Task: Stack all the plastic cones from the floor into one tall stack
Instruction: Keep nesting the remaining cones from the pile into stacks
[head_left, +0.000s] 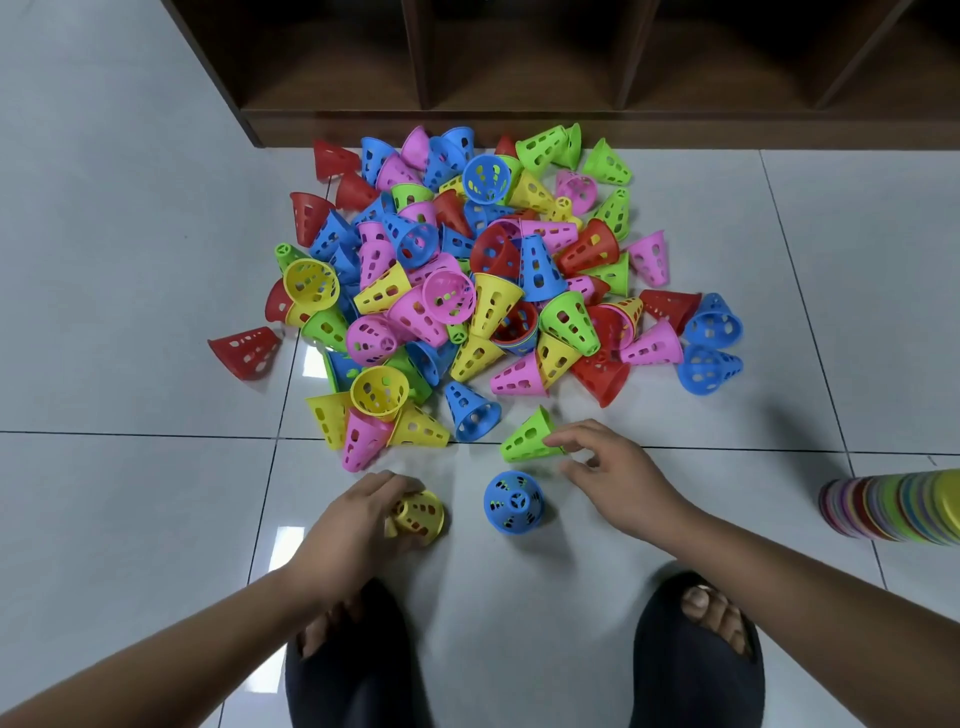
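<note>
A big heap of perforated plastic cones (483, 270) in red, blue, pink, yellow and green lies on the tiled floor. My left hand (358, 519) grips a yellow cone (422, 517) lying on its side near my feet. A blue cone (513, 501) stands upright between my hands. My right hand (608, 467) reaches toward a green cone (527, 436) lying on its side, with the fingertips at its rim and the fingers loosely curled. A long stack of nested cones (893, 506) lies at the right edge.
A dark wooden shelf unit (519, 111) stands behind the heap. A lone red cone (247, 351) lies left of the heap. My feet in dark slippers (696, 660) are at the bottom. Pale floor tiles (130, 312) spread to the left and right.
</note>
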